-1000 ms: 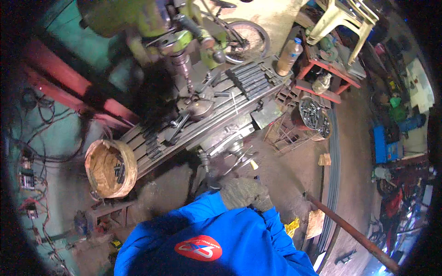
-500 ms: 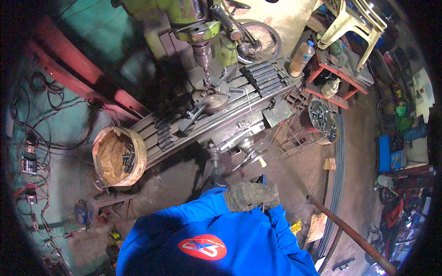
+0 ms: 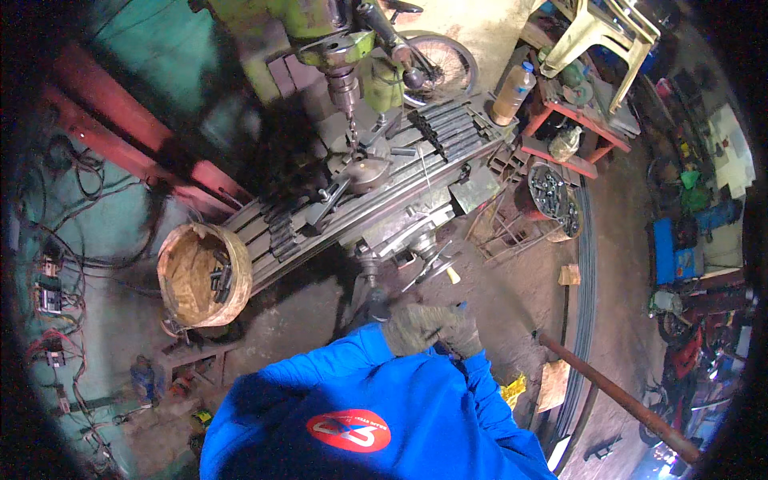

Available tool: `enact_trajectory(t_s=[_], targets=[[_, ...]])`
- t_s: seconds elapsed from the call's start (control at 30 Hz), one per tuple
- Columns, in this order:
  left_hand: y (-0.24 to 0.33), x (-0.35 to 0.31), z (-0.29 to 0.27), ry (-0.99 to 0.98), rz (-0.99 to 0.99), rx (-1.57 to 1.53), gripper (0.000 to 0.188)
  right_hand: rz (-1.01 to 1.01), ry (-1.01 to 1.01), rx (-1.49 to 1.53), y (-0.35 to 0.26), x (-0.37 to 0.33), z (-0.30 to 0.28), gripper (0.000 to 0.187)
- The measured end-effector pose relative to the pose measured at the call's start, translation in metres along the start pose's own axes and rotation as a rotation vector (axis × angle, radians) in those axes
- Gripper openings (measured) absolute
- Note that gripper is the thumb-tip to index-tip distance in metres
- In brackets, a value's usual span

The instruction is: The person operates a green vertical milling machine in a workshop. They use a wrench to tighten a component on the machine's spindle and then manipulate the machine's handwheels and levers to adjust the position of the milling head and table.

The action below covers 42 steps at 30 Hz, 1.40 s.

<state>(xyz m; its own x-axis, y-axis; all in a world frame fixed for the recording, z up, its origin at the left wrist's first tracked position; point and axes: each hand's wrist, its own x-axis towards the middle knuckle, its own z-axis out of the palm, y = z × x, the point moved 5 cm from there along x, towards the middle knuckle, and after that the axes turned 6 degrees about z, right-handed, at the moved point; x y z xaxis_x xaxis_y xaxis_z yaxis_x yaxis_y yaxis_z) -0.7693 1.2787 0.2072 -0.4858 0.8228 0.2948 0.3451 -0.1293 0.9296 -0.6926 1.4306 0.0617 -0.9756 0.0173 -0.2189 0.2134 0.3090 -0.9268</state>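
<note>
Grey-gloved left hand point(image 3: 410, 330) and right hand point(image 3: 462, 332) touch; I can't tell if their fingers point(image 3: 434, 318) grip the small blue tip point(image 3: 462, 305) beside them. Farther off, black metal rods point(image 3: 445, 130) lie near the right end of the long grey metal surface point(image 3: 400, 194).

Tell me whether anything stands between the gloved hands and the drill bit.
Yes: in this view, the metal handwheel, the slotted table's front side and the round fixture under the drill bit lie between it and the left hand and right hand.
</note>
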Motion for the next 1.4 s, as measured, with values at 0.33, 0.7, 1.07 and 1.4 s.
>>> enact_trajectory(t_s=[0.33,0.7,1.07,1.4], targets=[[-0.074,0.029,-0.100,0.808,-0.351,-0.746,0.040,0.324,0.006,0.192,-0.083,0.051,0.018,0.049],[-0.132,0.007,-0.214,0.923,-0.302,0.407,0.021,0.253,0.203,-0.159,-0.164,0.153,0.026,0.044],[-0.104,0.019,-0.239,1.081,-0.202,0.340,0.022,0.158,0.181,-0.178,-0.155,0.135,0.045,0.045],[-0.158,0.001,-0.239,1.120,-0.178,0.180,0.028,0.435,0.205,-0.283,-0.103,0.134,0.018,0.055]])
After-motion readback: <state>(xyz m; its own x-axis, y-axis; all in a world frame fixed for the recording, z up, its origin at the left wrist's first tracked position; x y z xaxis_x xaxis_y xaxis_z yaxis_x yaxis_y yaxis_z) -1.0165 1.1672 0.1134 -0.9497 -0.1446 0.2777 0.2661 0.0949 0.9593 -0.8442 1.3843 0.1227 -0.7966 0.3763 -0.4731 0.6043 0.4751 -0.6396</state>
